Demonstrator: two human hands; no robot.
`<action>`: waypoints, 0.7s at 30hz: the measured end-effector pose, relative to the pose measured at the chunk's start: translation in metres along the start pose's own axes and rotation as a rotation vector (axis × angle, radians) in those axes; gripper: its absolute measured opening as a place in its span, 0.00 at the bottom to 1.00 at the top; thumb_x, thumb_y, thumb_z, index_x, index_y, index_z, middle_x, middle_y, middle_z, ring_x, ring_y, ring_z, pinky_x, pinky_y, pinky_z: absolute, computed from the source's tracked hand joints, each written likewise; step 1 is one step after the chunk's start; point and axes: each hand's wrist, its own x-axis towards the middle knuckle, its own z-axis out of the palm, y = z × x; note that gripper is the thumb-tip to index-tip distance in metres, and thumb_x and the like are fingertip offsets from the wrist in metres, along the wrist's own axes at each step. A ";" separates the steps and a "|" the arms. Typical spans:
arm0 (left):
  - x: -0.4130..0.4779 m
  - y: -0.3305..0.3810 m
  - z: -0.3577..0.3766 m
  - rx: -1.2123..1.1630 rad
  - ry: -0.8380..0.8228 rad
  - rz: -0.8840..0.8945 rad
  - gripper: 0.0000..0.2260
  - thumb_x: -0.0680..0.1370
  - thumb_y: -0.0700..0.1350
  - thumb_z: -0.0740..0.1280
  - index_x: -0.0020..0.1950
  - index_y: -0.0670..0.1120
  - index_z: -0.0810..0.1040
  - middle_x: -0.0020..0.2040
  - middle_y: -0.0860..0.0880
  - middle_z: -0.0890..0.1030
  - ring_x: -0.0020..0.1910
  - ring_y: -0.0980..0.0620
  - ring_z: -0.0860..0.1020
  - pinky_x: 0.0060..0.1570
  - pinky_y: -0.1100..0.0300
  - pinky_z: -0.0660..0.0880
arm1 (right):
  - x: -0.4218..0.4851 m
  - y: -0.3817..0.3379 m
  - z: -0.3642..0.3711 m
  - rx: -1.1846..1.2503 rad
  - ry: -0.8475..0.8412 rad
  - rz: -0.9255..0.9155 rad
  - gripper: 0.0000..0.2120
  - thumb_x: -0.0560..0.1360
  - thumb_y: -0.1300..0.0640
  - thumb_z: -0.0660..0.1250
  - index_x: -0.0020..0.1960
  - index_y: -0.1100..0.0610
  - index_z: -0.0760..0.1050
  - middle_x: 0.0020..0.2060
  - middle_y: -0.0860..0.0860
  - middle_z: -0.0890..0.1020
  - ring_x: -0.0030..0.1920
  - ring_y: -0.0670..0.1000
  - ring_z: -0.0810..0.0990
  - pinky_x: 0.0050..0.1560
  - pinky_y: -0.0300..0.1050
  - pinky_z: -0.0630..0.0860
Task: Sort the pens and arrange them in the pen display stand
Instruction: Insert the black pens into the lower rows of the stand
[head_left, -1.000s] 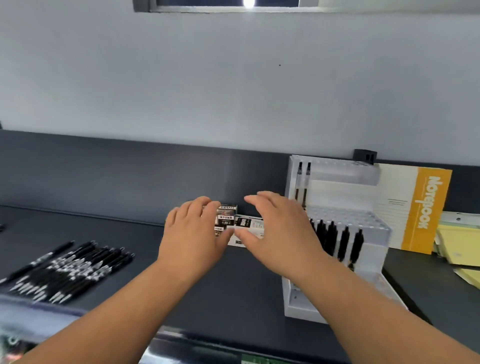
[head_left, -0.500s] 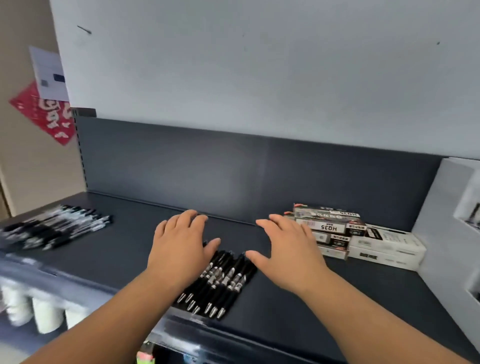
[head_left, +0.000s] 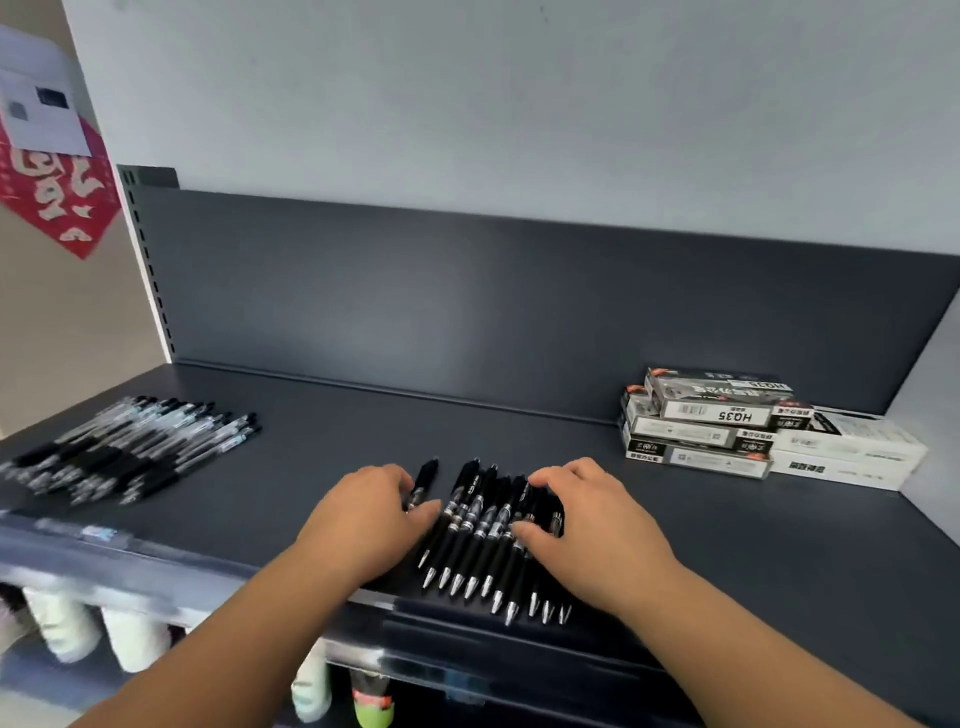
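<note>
Laid flat on the dark shelf (head_left: 753, 545), near its front edge: row of black pens (head_left: 483, 525), side by side, silver tips toward the camera. Set just apart at the row's left end: one single pen (head_left: 425, 480), same orientation.

Left hand (head_left: 371, 525): palm down at the row's left end, fingers bent, single pen lying between fingertips and thumb. Pinched or merely touched: cannot tell.

Right hand (head_left: 597, 530): palm down over the row's right end, fingers arched with tips on the pens, thumb resting across the barrels. Nothing enclosed or lifted.

Far left of the shelf, well apart from both hands: second batch of clear-barrelled pens (head_left: 130, 447), blurred, lying in a loose fan.

Rear right, against the back panel (head_left: 467, 312): stack of dark pen boxes (head_left: 711, 421), top one marked HQ35, touching a stack of white boxes (head_left: 852, 452) on its right.

On the wall at upper left: red paper (head_left: 57, 202) with white sheet (head_left: 41, 104) above. Below the shelf: pale bottles (head_left: 62, 623), blurred.
</note>
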 end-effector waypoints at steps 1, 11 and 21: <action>0.002 0.002 0.000 -0.022 -0.025 0.002 0.22 0.75 0.62 0.65 0.63 0.50 0.74 0.52 0.55 0.79 0.52 0.54 0.77 0.52 0.60 0.75 | -0.001 0.000 0.001 0.003 -0.007 0.014 0.25 0.75 0.37 0.62 0.70 0.42 0.64 0.65 0.42 0.67 0.64 0.46 0.69 0.57 0.43 0.74; 0.023 0.025 -0.007 0.028 -0.202 0.028 0.14 0.69 0.57 0.70 0.43 0.51 0.72 0.50 0.46 0.84 0.41 0.51 0.78 0.51 0.54 0.78 | 0.003 0.012 -0.010 0.092 -0.090 0.194 0.33 0.71 0.40 0.69 0.71 0.48 0.61 0.65 0.50 0.68 0.57 0.49 0.76 0.57 0.41 0.73; 0.027 0.030 -0.005 0.007 -0.225 0.073 0.13 0.73 0.51 0.68 0.35 0.45 0.69 0.31 0.50 0.71 0.30 0.51 0.70 0.31 0.61 0.66 | 0.008 0.009 -0.006 0.314 -0.067 0.341 0.35 0.69 0.48 0.73 0.70 0.54 0.61 0.46 0.46 0.76 0.42 0.43 0.76 0.36 0.34 0.71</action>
